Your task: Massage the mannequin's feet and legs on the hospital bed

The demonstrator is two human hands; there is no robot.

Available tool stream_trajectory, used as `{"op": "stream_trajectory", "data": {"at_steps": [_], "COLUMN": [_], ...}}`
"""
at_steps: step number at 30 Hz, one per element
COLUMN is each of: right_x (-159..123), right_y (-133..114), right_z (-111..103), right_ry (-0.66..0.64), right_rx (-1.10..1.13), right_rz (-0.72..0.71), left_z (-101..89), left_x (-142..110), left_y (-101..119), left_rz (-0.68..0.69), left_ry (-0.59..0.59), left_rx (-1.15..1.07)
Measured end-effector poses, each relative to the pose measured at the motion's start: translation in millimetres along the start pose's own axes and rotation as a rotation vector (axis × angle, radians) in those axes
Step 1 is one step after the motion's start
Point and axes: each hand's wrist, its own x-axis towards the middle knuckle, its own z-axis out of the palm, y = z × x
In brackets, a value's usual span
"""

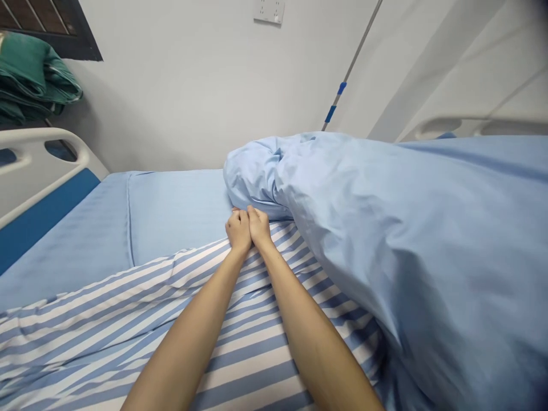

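Observation:
Both my arms reach forward over a blue-and-white striped cloth spread on the bed. My left hand and my right hand lie side by side, touching, fingers curled down onto the far edge of the striped cloth. Right behind them lies a bulky light blue duvet, bunched up, covering the right half of the bed. Both hands seem to grip the striped cloth's edge where it meets the duvet.
A light blue sheet covers the mattress on the left. A white and blue bed rail stands at the left. Green folded cloth sits at upper left. A metal pole leans by the white wall.

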Motion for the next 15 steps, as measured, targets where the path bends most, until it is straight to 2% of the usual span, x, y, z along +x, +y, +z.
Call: {"op": "stream_trajectory", "data": {"at_steps": [3,6,9,12,15], "right_x": [0.7,8.5,17.2,19.4,17.3], "right_y": [-8.5,-4.0,14.3,30.2,34.7], "right_z": [-9.3,-25.9,-38.8,-42.7,-42.1], "right_ry": [0.031,0.072,0.14,0.117,0.132], "right_rx": [-0.308,-0.526,-0.538,-0.524,-0.522], "right_rz": [-0.137,-0.247,-0.191,-0.148,-0.156], "left_z": [-1.0,0.5,3.7,5.3,-4.4], "left_x": [-2.1,-4.8,-7.1,-7.2,-6.7], "left_y": [0.2,4.3,7.2,9.4,8.9], "left_rz": [0.007,-0.005,-0.017,-0.031,0.005], "left_ry": [-0.044,-0.092,-0.116,-0.148,-0.226], "left_rx": [0.066,0.144,0.177,0.197,0.183]}}
